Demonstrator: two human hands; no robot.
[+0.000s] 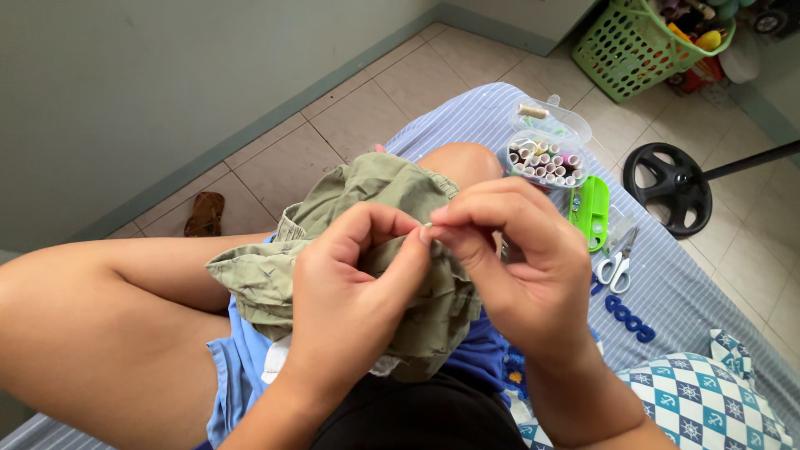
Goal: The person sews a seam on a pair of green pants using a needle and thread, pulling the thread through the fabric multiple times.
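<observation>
An olive-green garment (367, 196) is bunched over my lap and knee. My left hand (350, 300) pinches a fold of the cloth between thumb and forefinger. My right hand (521, 271) meets it fingertip to fingertip, holding something thin at the pinch, apparently a needle, too small to make out. Both hands hover over the middle of the garment.
A clear plastic box of thread spools (546, 150) lies open on the striped sheet (467, 117). Beside it are a green plastic case (590, 208), small scissors (615, 265) and blue rings (629, 318). A patterned pillow (708, 400), green basket (642, 46), fan base (671, 187) and sandal (205, 212) surround me.
</observation>
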